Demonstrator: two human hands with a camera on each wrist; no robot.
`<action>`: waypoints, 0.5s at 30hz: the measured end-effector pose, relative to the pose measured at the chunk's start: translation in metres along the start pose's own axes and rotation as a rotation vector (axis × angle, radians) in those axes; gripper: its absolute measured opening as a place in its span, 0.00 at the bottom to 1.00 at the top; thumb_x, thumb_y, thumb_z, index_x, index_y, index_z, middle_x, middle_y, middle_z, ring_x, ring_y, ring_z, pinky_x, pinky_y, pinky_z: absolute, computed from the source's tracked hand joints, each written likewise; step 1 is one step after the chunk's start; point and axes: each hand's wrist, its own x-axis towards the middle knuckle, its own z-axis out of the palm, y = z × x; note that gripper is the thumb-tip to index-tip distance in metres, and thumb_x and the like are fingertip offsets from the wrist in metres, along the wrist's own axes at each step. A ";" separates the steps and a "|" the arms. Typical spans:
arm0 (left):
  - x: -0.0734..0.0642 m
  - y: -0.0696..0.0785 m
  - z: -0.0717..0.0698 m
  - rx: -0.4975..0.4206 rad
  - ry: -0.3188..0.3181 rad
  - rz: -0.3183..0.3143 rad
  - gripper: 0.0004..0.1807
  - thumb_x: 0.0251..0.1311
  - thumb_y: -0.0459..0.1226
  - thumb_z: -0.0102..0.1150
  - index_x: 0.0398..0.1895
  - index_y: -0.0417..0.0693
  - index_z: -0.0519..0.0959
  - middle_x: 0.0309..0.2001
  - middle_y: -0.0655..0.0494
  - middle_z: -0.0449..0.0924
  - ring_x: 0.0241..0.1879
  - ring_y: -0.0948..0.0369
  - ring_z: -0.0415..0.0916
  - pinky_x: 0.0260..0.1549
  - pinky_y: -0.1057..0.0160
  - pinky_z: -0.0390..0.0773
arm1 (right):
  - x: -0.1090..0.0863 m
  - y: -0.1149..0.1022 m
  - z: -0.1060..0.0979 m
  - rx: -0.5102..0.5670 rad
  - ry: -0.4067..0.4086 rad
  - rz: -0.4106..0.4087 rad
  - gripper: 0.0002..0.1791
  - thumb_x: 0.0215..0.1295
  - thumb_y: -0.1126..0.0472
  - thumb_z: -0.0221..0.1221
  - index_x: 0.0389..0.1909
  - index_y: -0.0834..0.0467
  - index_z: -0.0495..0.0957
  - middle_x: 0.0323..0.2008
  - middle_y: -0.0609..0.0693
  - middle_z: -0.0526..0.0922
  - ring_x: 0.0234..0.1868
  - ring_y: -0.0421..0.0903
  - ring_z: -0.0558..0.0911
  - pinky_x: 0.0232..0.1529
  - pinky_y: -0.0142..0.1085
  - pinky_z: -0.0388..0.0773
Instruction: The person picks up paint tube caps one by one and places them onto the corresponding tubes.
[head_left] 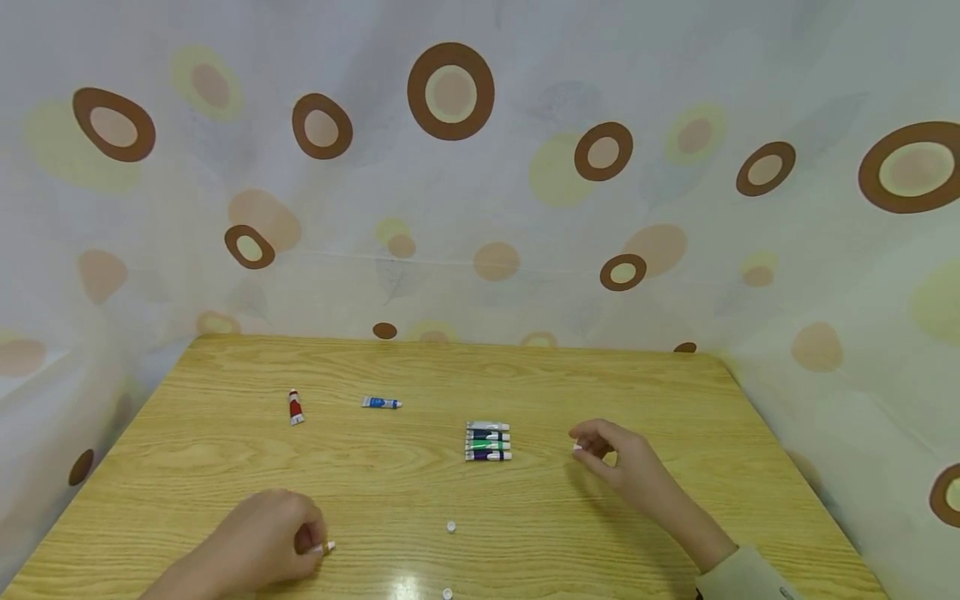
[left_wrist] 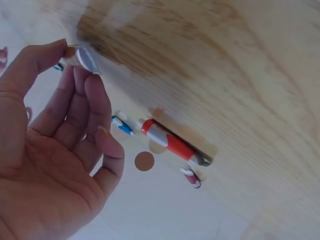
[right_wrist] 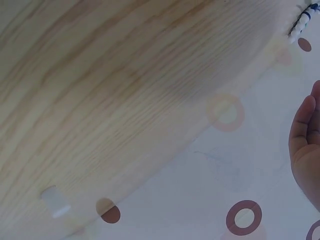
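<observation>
My left hand (head_left: 273, 529) pinches a small paint tube (head_left: 324, 547) with a brownish band and a white tip, low over the table. In the left wrist view, thumb and fingertips grip the tube (left_wrist: 82, 57) near its silver crimped end. On the right, my right hand (head_left: 618, 458) holds a tiny white cap (head_left: 577, 447) between thumb and fingers. Only part of the right hand (right_wrist: 306, 145) enters the right wrist view, at its edge. Between the hands, several paint tubes (head_left: 487, 445) in white, dark blue, green and purple lie side by side.
A red tube (head_left: 296, 408) and a blue tube (head_left: 382, 403) lie toward the back left. Two loose white caps, one cap (head_left: 451, 527) behind the other cap (head_left: 447, 593), rest near the front. An orange-red tube (left_wrist: 172, 142) shows in the left wrist view. Patterned sheeting (head_left: 525, 208) surrounds the table.
</observation>
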 end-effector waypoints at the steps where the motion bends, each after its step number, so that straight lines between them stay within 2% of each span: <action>1: 0.001 0.001 0.000 -0.002 0.004 0.000 0.09 0.51 0.39 0.74 0.22 0.64 0.83 0.21 0.76 0.71 0.22 0.77 0.62 0.22 0.72 0.65 | 0.000 0.000 0.000 0.000 0.004 -0.008 0.11 0.65 0.68 0.67 0.47 0.59 0.82 0.34 0.40 0.84 0.35 0.30 0.80 0.37 0.30 0.82; 6: 0.008 0.005 -0.003 0.012 0.045 0.019 0.09 0.50 0.37 0.73 0.23 0.63 0.83 0.21 0.75 0.71 0.22 0.77 0.61 0.22 0.72 0.66 | -0.001 -0.001 0.000 -0.015 0.014 -0.016 0.08 0.65 0.67 0.68 0.43 0.57 0.82 0.34 0.38 0.84 0.34 0.29 0.80 0.36 0.30 0.82; 15: 0.024 0.019 -0.008 0.019 0.123 0.048 0.10 0.48 0.34 0.72 0.23 0.61 0.81 0.23 0.75 0.72 0.23 0.77 0.63 0.24 0.73 0.69 | 0.000 0.000 0.002 -0.004 0.021 -0.027 0.08 0.64 0.68 0.68 0.41 0.58 0.83 0.35 0.40 0.85 0.34 0.29 0.80 0.38 0.29 0.82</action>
